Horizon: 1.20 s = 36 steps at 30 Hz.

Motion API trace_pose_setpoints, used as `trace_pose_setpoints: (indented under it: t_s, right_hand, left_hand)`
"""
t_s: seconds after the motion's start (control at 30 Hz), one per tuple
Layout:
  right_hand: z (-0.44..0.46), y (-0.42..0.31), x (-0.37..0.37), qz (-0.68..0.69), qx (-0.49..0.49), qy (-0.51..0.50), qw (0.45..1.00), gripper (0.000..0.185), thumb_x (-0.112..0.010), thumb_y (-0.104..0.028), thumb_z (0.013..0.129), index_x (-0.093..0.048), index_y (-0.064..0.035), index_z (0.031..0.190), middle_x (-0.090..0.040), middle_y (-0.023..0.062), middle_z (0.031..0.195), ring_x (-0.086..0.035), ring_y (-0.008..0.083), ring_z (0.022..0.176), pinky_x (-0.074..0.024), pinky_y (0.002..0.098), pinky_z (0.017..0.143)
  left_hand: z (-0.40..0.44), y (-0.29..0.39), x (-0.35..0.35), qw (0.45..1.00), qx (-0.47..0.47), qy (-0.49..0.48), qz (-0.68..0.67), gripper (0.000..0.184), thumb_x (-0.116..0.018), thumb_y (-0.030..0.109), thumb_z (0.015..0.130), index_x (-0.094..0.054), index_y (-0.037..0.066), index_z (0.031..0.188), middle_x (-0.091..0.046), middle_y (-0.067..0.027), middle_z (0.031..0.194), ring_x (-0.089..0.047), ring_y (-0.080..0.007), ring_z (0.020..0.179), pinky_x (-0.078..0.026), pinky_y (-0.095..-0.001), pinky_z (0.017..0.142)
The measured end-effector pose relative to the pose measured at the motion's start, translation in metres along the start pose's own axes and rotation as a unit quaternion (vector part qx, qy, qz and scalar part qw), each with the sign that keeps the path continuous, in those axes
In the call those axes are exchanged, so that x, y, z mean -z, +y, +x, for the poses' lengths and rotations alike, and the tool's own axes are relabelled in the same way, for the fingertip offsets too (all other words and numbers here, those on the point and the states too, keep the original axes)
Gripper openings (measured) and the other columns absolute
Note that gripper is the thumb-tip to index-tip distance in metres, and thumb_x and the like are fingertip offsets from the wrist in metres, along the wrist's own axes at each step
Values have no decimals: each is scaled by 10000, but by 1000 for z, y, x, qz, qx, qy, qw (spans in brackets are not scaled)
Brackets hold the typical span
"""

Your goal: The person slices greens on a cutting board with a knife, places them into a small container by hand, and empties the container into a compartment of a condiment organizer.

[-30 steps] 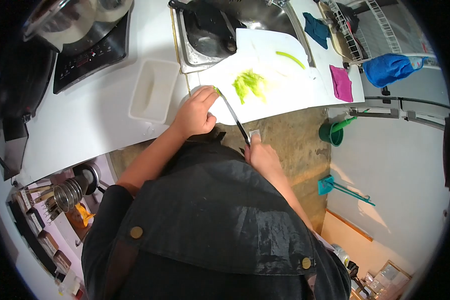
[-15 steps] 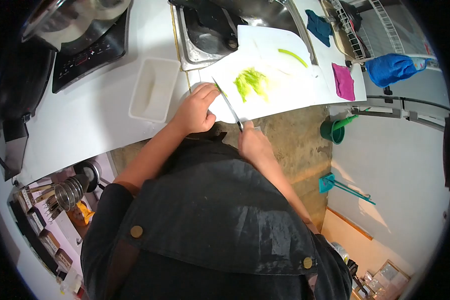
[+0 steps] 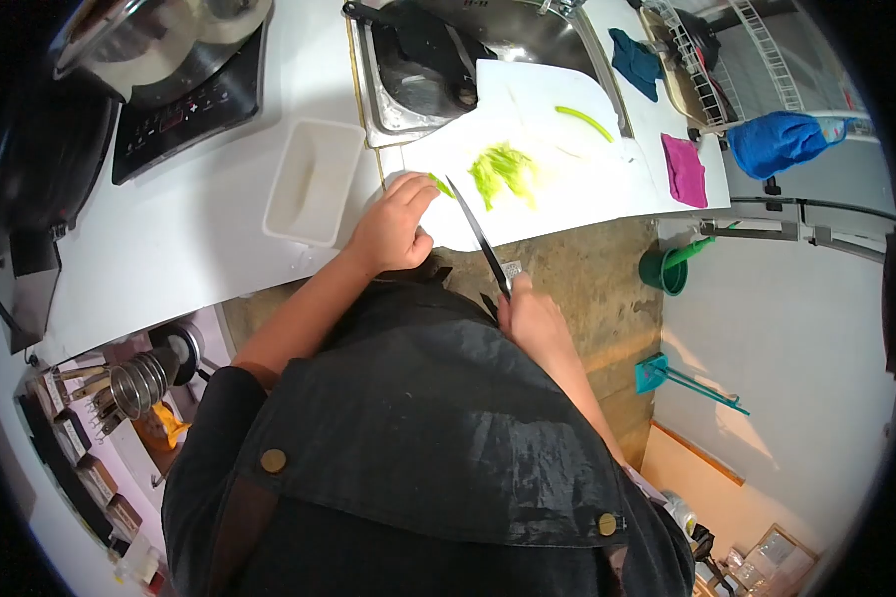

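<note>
My left hand presses a short green vegetable piece at the left edge of the white cutting board, its fingers together. Closed round the black handle of a knife is my right hand, near the board's front edge. The blade points up and left, its tip just right of the green piece. Light green sliced shreds lie in a loose heap to the right of the blade. A long green pod-like piece rests farther back on the board.
A white plastic container stands left of the board. Behind are the sink with a dark pan and an induction cooktop bearing a metal pot. Pink and teal cloths lie at the right.
Between the earlier frames my right hand moved the knife forward, and now it is drawn back toward my body. The blade sits a little right of the green piece. My left hand has hardly moved.
</note>
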State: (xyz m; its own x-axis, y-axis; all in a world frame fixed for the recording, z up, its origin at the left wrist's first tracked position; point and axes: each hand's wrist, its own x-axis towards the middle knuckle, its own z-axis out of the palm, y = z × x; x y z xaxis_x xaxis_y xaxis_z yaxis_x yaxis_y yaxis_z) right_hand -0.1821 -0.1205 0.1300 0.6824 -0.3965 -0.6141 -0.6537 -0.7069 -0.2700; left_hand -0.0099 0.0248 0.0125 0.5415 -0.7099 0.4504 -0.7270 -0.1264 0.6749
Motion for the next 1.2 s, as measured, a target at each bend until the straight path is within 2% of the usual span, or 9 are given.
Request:
trace_pose_setpoints:
  t_s: [0.33,0.5,0.63,0.7,1.03,1.1,1.2]
  right_hand:
    - [19,-7,-11,-24,-30,-24,999,264,-458,-220,964,-482,31,1045,-639,357,962,-612,524,979,-468,567,878]
    - [23,-11,-1,-33,-13,-42,998,241,-422,-153,949,-488,47,1067,-635,358,1011,-611,507,1017,-464,554,902]
    - [43,-25,-11,-46,-37,-41,997,256,-396,-111,936,-487,58,1106,-633,354,1043,-611,495,1041,-464,544,916]
    - [45,-26,-13,-30,-37,-38,998,283,-392,-98,931,-481,67,1142,-629,355,1066,-608,484,1065,-463,536,927]
    - [37,-24,-10,-21,-32,-38,999,271,-405,-124,937,-486,47,1132,-624,349,1087,-605,476,1077,-460,529,935]
    - [27,-14,-9,-10,-73,-57,996,251,-420,-149,946,-488,40,1095,-630,349,1063,-609,479,1061,-460,531,934]
    - [2,5,-1,-37,-56,-68,995,251,-441,-182,953,-484,36,1071,-639,350,1011,-618,493,1014,-470,543,905]
  left_hand:
    - [3,1,2,1000,-4,3,-18,495,-521,20,585,-576,-69,1068,-582,-238,1128,-521,-431,1123,-421,-474,1004]
    - [3,0,1,1000,-8,1,-9,512,-523,23,581,-572,-59,1084,-578,-239,1117,-521,-434,1107,-423,-475,995]
    - [4,1,3,1000,6,-11,-9,518,-534,27,588,-571,-54,1098,-574,-235,1134,-508,-429,1127,-417,-471,1006]
    - [4,2,4,999,23,8,25,537,-568,76,618,-558,-86,1130,-557,-240,1177,-498,-411,1145,-426,-445,1008]
    - [0,1,-1,998,-2,-2,70,557,-568,86,610,-580,-92,1138,-585,-218,1163,-498,-392,1150,-417,-442,1024]
    - [0,-3,-1,996,0,-9,84,567,-576,97,613,-580,-91,1148,-585,-222,1176,-497,-393,1159,-409,-446,1036]
    - [-2,-6,1,998,0,-15,60,573,-580,108,617,-581,-87,1156,-580,-225,1188,-494,-394,1169,-398,-451,1048]
